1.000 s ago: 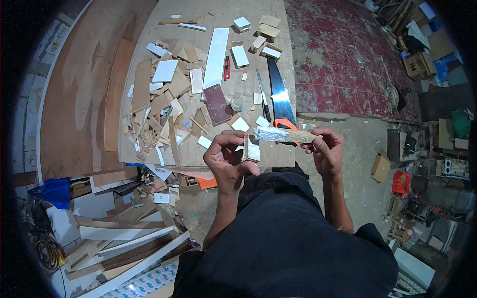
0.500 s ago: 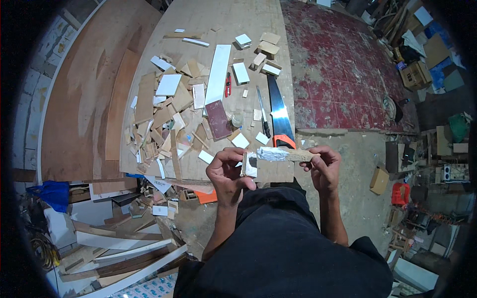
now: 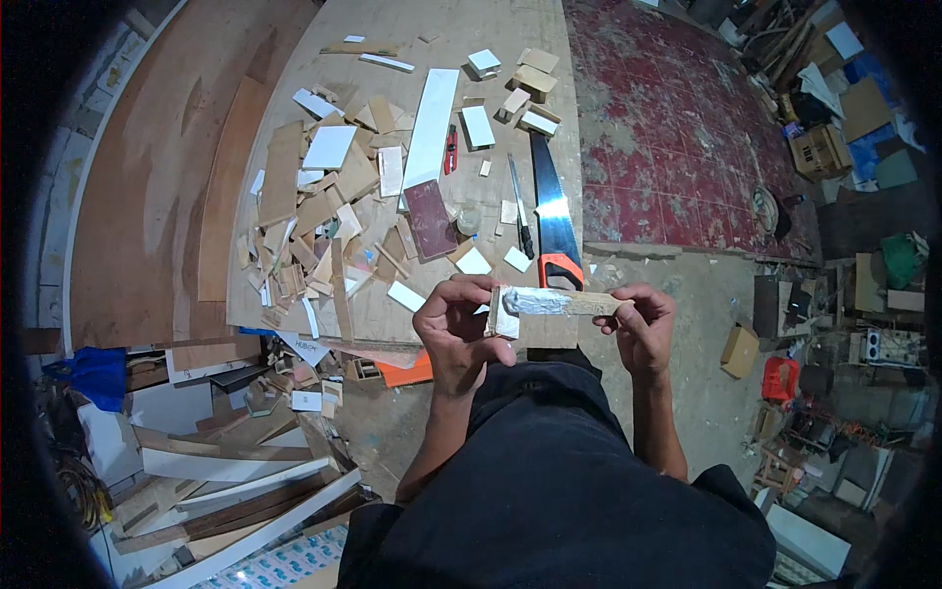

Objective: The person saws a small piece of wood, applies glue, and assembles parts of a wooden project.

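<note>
The left hand's fingers [image 3: 471, 293] are closed on a small pale block [image 3: 503, 324], with the thumb along its lower end and the fingertips curled at its upper end. Across from it, the right hand [image 3: 645, 329] pinches the bare, tan end of a flat wooden stick [image 3: 589, 303] between thumb and fingers. The stick lies level, its other half thickly smeared with something white and silvery, and that coated end meets the block's upper part in my line of sight; from where I stand I can't be sure whether they truly touch. Both pieces are up in the air over the near edge of the desk [image 3: 491, 29], just beyond the person's dark shirt [image 3: 569, 471]. Right behind the stick is the orange handle of a saw [image 3: 557, 221], its blade pointing away, with a slim dark-handled tool [image 3: 520, 206] beside it. Further left I see a maroon booklet [image 3: 431, 220] overlapping a long white strip [image 3: 432, 123], a red cutter [image 3: 451, 152] near that, and then a heap of wooden offcuts [image 3: 334, 147]. Past the desk, big brown boards [image 3: 147, 167] stretch along the left, and a worn red floor [image 3: 667, 128] spreads to the right.
</note>
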Action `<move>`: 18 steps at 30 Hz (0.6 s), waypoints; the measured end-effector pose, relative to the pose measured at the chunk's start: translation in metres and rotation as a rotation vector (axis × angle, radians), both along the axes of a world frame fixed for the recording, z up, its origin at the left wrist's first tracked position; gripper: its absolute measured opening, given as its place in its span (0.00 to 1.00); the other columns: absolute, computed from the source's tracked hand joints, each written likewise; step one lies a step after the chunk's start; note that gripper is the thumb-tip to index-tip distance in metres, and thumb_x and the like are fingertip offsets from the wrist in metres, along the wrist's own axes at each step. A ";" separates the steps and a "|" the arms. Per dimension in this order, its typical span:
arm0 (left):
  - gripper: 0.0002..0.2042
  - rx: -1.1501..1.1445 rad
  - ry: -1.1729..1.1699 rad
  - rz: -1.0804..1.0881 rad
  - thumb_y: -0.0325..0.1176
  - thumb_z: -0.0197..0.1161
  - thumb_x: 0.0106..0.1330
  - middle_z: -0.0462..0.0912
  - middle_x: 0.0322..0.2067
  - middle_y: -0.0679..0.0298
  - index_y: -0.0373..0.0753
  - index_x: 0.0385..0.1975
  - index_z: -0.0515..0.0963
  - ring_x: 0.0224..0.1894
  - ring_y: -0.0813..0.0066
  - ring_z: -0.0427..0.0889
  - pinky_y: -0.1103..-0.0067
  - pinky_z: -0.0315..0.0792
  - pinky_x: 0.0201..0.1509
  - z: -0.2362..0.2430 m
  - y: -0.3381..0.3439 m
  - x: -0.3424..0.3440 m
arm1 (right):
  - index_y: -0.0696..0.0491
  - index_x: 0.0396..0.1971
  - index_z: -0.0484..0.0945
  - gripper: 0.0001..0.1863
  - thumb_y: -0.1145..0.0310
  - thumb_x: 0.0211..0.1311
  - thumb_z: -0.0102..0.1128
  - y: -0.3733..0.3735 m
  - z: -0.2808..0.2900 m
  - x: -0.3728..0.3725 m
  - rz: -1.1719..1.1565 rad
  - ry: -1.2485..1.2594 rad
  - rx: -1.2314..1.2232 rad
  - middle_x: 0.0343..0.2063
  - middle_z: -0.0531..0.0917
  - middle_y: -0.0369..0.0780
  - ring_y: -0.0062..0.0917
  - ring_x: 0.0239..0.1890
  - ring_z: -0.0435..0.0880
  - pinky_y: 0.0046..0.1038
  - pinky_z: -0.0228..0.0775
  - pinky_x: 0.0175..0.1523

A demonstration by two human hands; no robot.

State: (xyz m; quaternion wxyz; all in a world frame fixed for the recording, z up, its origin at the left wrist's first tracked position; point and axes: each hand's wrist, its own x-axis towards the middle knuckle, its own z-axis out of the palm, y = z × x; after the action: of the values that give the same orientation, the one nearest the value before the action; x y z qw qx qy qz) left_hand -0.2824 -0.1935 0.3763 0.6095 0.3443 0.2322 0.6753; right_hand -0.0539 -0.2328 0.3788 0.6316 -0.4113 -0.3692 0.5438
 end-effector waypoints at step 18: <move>0.34 -0.036 0.029 0.008 0.43 0.85 0.31 0.80 0.43 0.59 0.36 0.39 0.74 0.45 0.75 0.80 0.77 0.75 0.50 -0.002 0.009 -0.012 | 0.63 0.39 0.78 0.10 0.73 0.60 0.61 -0.001 0.000 -0.014 0.067 0.133 -0.078 0.30 0.84 0.48 0.29 0.27 0.87 0.22 0.80 0.30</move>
State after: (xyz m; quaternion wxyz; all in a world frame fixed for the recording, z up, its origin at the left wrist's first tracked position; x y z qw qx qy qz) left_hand -0.2939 -0.1843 0.3739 0.6095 0.3420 0.2543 0.6685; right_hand -0.0680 -0.2339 0.3788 0.6197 -0.3860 -0.3184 0.6046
